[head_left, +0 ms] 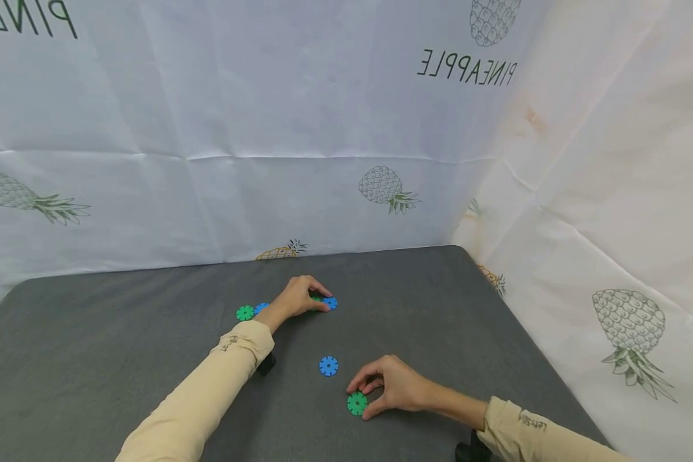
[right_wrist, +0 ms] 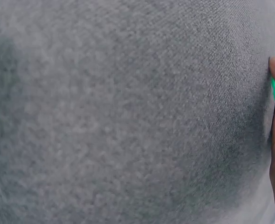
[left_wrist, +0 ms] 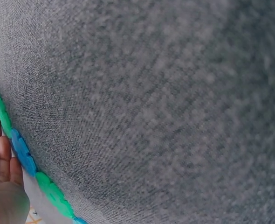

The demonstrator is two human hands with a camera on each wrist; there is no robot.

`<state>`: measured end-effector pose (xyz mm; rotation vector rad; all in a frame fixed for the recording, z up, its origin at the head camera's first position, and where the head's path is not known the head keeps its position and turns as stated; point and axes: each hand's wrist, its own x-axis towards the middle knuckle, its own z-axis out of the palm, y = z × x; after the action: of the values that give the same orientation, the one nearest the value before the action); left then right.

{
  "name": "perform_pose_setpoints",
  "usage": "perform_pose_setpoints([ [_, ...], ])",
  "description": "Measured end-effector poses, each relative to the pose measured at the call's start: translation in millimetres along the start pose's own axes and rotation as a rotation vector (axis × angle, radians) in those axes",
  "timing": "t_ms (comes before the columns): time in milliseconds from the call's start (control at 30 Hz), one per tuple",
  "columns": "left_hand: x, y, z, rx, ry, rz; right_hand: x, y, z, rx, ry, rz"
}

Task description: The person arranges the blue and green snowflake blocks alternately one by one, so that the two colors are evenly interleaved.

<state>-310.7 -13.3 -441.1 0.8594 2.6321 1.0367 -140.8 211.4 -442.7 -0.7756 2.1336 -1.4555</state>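
Observation:
My left hand is at the far part of the table, thumb and index finger at the edges of a blue notched disc. A green disc shows partly under that hand. Left of the wrist lie another green disc and a partly covered blue disc. The left wrist view shows green and blue discs in an alternating row beside the fingers. Nearer, my right hand pinches a green notched disc by its rim. A single blue disc lies flat between the hands.
A dark grey cloth covers the table. White fabric printed with pineapples hangs behind its far edge and along the right side. Dark devices are strapped beneath both wrists.

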Motion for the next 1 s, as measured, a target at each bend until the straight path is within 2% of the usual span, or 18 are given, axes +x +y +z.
perform_pose_setpoints([
  [167,-1.0,1.9,-1.1,-0.012,-0.001,-0.026,-0.5,3,0,-0.047,-0.014,-0.067],
  [333,0.2,2.9,-1.2,-0.012,0.0,-0.038,-1.1,5,-1,-0.031,0.006,-0.088],
  [633,-0.8,3.2,-0.9,-0.012,0.004,-0.052,0.1,7,-5,0.025,0.068,-0.033],
  [733,-1.2,2.6,-0.1,-0.013,0.013,-0.049,1.5,11,-8,0.002,0.047,-0.063],
  [867,-0.7,2.2,1.0,-0.009,0.018,-0.046,3.7,13,-11,-0.089,0.011,-0.12],
  [1000,0.3,1.2,1.2,-0.008,0.019,-0.041,7.8,11,-15,-0.131,-0.04,-0.127],
])
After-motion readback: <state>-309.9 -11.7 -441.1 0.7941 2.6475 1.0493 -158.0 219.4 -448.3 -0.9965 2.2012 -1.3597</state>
